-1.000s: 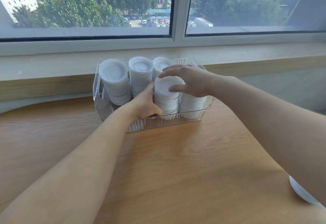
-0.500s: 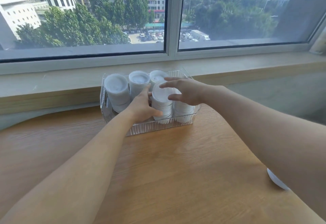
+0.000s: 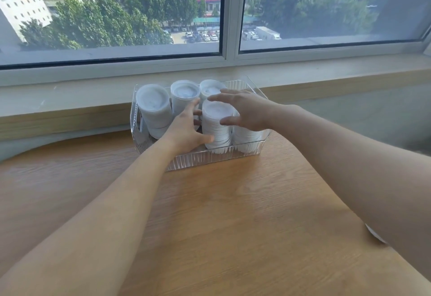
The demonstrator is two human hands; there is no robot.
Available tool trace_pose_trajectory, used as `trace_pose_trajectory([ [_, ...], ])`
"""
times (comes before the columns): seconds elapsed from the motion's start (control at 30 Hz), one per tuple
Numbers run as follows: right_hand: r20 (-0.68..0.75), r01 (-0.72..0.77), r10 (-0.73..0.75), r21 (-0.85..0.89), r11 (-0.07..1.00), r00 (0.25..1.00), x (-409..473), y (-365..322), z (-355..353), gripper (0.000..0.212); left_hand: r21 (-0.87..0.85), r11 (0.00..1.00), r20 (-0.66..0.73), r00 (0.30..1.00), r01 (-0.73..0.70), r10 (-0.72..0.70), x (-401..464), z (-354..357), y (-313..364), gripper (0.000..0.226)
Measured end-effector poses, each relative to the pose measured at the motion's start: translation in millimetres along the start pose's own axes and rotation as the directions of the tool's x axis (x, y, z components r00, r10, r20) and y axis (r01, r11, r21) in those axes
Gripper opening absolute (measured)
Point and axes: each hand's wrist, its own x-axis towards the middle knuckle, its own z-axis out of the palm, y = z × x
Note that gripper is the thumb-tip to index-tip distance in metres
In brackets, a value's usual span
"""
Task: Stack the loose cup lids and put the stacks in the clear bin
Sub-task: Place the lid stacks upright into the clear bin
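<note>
Standing at the far edge of the wooden table [image 3: 233, 214], just below the window sill [image 3: 326, 71], the clear bin [image 3: 210, 159] holds white cup lids in upright stacks. Back row, left to right: a tall stack [image 3: 154, 111] leaning slightly toward the left wall, a middle stack [image 3: 184, 96], and a third stack [image 3: 210, 89] partly hidden behind the fingers. Front row: a front stack [image 3: 217, 130] and, to its right, another stack [image 3: 247, 139] mostly covered by the wrist.

Left hand [image 3: 186, 132] is inside the bin, fingers spread and fairly straight, thumb touching the lower side of the front stack (no curled grip visible). Right hand [image 3: 242, 111] is above the front stack, fingers spread wide and straight, holding nothing; whether it touches the top lid cannot be told.

One loose lid [image 3: 375, 235] lies on the table near the right edge, partly hidden under the right forearm.
</note>
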Motion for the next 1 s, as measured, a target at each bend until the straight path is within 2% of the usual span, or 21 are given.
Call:
trace_pose_trajectory([
  [0.27,-0.038,0.01,-0.01,0.004,1.0,0.999,-34.9,4.2,-21.6,0.074,0.096,0.995,-0.034,0.999,-0.01,0.013,-17.7,-5.5,12.3,0.116],
  [0.53,-0.091,-0.024,0.022,-0.022,0.999,0.996,-150.5,20.8,-49.5,0.071,0.125,0.983,-0.042,0.989,-0.133,0.14,-70.8,14.2,62.9,0.114],
  [0.8,-0.095,-0.147,0.144,-0.028,0.989,0.985,-292.3,60.8,-50.8,0.069,0.038,0.969,0.127,0.963,-0.246,0.239,-117.8,111.8,125.0,0.115],
  [1.0,-0.07,-0.252,0.252,0.011,0.968,0.965,-354.5,99.0,-35.5,0.066,0.004,0.957,0.23,0.932,-0.289,0.281,-126.2,191.6,158.3,0.117],
])
